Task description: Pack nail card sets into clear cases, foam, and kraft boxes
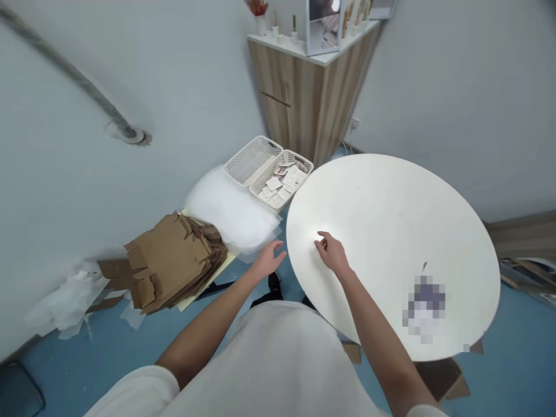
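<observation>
My left hand (268,260) hangs in the air left of the round white table (391,220), its fingers apart and nothing in them. Close behind it lies a pile of white foam sheets or bags (230,205). Over the table's left part is my right hand (330,251), thumb and fingers curved with a gap between them and holding nothing. Whether it touches the tabletop I cannot tell. Beyond both hands, two white plastic baskets stand side by side; the right basket (281,200) has several small white cards or packets (290,178), and the left basket (252,162) shows its bare bottom.
Flattened cardboard (174,260) is stacked at the left, with crumpled white wrapping (69,298) beside it. A wooden corner cabinet (295,87) holds a mirror-like frame (324,26) and small vases. A blurred patch (425,307) covers part of the table. Cardboard boxes (447,376) lie underneath.
</observation>
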The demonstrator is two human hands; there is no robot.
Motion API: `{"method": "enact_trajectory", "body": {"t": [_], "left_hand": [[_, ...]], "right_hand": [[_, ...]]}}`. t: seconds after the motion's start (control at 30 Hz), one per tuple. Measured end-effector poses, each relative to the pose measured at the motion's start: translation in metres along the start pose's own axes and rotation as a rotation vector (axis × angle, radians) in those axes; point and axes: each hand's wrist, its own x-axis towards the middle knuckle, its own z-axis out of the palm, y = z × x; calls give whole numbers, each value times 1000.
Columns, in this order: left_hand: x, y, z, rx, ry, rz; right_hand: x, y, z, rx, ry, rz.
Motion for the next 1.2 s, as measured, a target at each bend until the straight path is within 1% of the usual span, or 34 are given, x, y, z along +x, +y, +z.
{"method": "enact_trajectory", "body": {"t": [0.13, 0.23, 0.33, 0.43, 0.53, 0.63, 0.77, 0.87, 1.0, 1.1, 1.2], "left_hand": [[3, -34, -44, -54, 43, 20], [10, -54, -70, -97, 59, 62], [22, -65, -88, -154, 74, 70], [38, -67, -100, -234, 75, 48], [56, -63, -107, -328, 70, 20], [74, -57, -111, -414, 47, -4], [104, -46, -116, -457, 17, -53], [137, -35, -118, -467, -3, -102], [191, -24, -114, -448, -23, -174], [228, -23, -107, -445, -38, -195], [256, -28, -99, -519, -42, -236]], "right_hand": [[28, -44, 29, -115, -72, -41], [43, -71, 50, -185, -87, -69], [51, -93, 62, -220, -99, -105], [61, -106, 63, -230, -102, -126], [77, -111, 58, -231, -73, -106], [101, -111, 56, -209, -72, -46], [140, -108, 63, -179, -99, 6], [174, -104, 74, -152, -92, -5], [220, -92, 89, -75, -99, 5], [250, -81, 99, -25, -102, 19], [273, -71, 108, -7, -88, 16]]}}
